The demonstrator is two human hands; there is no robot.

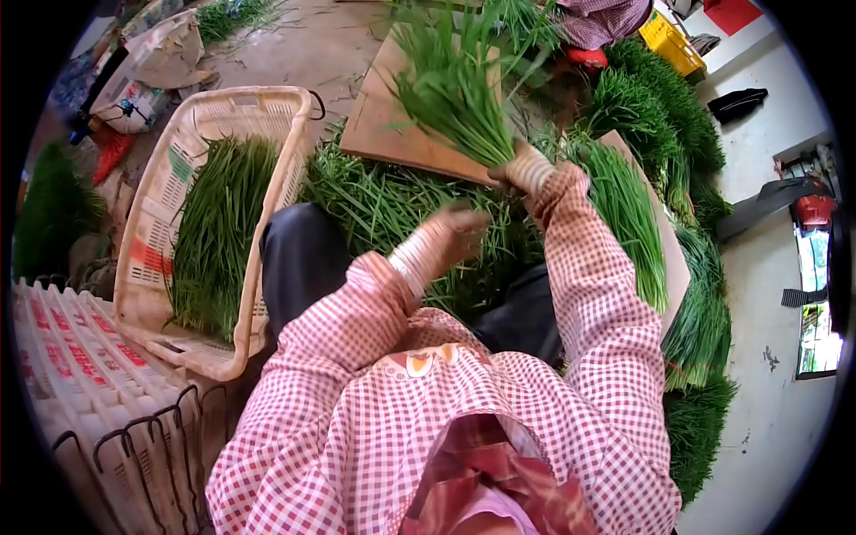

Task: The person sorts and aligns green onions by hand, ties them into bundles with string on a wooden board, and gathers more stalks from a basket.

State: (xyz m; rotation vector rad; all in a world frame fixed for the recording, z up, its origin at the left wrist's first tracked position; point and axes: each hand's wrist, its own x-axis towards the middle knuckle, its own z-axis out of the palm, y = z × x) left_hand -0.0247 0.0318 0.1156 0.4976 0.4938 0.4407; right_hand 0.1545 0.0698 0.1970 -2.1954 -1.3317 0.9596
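My right hand point(524, 169), in a pale glove, is closed round the lower ends of a bunch of long green stalks point(459, 102). The leafy tops fan out up and to the left, over a brown board point(383, 111). My left hand point(450, 234), also gloved, is raised over loose green leaves point(383, 201) between my knees, with its fingers apart and nothing seen in them; it is slightly blurred. To the right of my right arm, more stalks point(624, 214) lie in a row on another board point(679, 267).
A white plastic crate point(192, 357) holding green stalks point(223, 223) stands at my left, beside stacked white crates point(89, 357). Bundles of greens point(700, 330) line the right wall. A co-worker in a checked garment point(602, 20) is at the top, near a yellow crate point(669, 45).
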